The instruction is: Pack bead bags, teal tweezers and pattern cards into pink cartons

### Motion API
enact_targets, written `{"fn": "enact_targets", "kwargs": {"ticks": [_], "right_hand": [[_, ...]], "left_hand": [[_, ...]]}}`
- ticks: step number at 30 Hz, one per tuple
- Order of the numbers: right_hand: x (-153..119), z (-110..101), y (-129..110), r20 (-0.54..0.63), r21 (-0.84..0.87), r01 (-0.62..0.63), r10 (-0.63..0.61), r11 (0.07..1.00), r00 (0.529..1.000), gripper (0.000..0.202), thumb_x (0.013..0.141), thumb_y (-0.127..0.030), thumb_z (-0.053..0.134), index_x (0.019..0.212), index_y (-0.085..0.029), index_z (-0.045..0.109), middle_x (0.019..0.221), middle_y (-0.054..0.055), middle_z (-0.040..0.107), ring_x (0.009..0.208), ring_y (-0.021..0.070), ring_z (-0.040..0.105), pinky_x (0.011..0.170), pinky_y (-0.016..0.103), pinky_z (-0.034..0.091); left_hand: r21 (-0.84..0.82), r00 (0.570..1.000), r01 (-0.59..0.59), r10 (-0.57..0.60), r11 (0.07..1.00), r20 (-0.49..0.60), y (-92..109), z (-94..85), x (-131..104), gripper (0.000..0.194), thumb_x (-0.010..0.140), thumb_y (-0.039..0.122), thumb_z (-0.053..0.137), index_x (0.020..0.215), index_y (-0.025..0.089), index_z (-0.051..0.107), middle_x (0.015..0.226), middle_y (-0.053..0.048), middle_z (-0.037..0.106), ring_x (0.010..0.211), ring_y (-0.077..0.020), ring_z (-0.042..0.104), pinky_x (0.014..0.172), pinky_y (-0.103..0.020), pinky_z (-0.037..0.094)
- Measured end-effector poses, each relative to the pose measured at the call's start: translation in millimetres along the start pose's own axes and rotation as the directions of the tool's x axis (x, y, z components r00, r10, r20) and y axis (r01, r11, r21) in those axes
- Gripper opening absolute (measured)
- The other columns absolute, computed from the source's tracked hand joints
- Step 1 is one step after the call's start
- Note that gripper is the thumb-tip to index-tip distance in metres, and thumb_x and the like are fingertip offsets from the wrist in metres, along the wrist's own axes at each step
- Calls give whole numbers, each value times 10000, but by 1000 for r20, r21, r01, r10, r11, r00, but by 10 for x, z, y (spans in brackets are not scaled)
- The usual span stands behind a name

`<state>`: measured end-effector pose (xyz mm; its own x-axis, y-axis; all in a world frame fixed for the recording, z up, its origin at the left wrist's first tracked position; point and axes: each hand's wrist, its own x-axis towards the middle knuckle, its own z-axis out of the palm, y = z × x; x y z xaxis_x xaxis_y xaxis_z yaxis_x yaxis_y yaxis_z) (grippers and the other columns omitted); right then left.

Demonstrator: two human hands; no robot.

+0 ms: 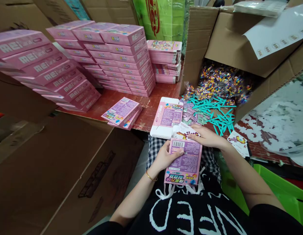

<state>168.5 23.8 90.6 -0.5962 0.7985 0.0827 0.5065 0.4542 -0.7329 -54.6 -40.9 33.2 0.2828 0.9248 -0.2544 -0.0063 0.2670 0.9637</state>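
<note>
My left hand (167, 156) grips a pink and purple printed box (185, 163) by its left side, thumb across the front, above my lap. At the box's upper end, my right hand (207, 135) pinches a white instruction leaflet (184, 130) with a coloured pixel picture. The leaflet's lower edge is hidden at the box's end. Just beyond lies a stack of flattened pink boxes (168, 114) with white flaps, on the table's front edge. More leaflets (238, 143) lie on the table to the right of my right hand.
Teal plastic sticks (222, 116) and small purple and green packets (194, 114) lie before a carton (198, 42) holding bags of colourful bricks (220, 80). Pink boxes (127, 52) stand stacked behind; several filled-looking boxes (122, 111) lie left. A green bin (276, 189) is at right.
</note>
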Motion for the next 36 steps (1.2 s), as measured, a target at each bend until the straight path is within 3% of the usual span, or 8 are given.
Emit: {"fn": "enact_targets", "kwargs": {"ticks": [6,11,15,18,22,27,31,36], "right_hand": [[-13,-63,46,-299,93,-122,144,988,943,286,801,-435,669,710,-165,642,762,43,638,715,177,581,640,291,449],[-92,-229,27,-147,113,-219,234,969,961,240,743,-372,704,652,-166,624,628,-4,598,600,139,543,541,250,395],[-64,-200,-59,-330,259,-131,215,957,919,158,730,-309,702,773,-172,638,807,52,708,697,178,650,605,278,503],[-92,-79,-128,-429,207,-34,122,978,895,93,782,-261,655,842,-192,638,851,56,724,756,187,687,673,298,546],[-188,-23,-139,-328,58,-12,30,998,944,100,832,-236,618,917,-212,666,850,36,730,738,174,688,691,291,551],[-199,-132,-100,-328,24,-85,89,996,941,96,835,-278,634,892,-204,661,835,35,721,724,179,674,676,289,530],[-161,-232,-109,-202,42,-105,112,994,973,118,839,-304,622,869,-192,646,800,36,705,687,170,645,624,274,498],[-106,-354,-102,-185,1,-115,113,993,976,191,815,-373,659,843,-185,641,771,29,682,665,161,599,588,262,451]], "left_hand": [[10,1000,-3,3,1000,6,-54,-36,-6,538,693,413,804,1079,142,544,980,-69,666,848,-176,636,788,-316,517],[37,1000,-4,5,999,-9,-59,-37,4,533,694,419,801,1079,151,550,983,-60,670,854,-173,638,787,-306,519],[25,1000,9,-8,1000,-9,-41,-11,9,530,703,428,789,1084,152,545,955,-51,668,829,-169,639,766,-303,520],[21,999,14,-14,1000,-31,-37,-3,4,513,725,442,769,1081,148,545,951,-53,661,832,-171,639,767,-309,519],[-1,999,13,-13,1000,-29,-46,-20,-1,534,715,437,780,1094,148,540,969,-59,670,848,-174,648,788,-319,523],[15,1000,-4,4,1000,-19,-42,-40,-3,585,676,415,814,1113,144,534,1011,-75,673,874,-185,653,806,-343,529],[8,1000,7,-7,1000,-19,-22,-31,-5,565,690,429,801,1095,142,531,987,-66,666,862,-182,647,798,-342,526],[-6,1000,21,-21,1000,-22,-5,-36,-7,573,682,447,804,1092,149,537,997,-68,670,862,-184,650,800,-334,522]]}}
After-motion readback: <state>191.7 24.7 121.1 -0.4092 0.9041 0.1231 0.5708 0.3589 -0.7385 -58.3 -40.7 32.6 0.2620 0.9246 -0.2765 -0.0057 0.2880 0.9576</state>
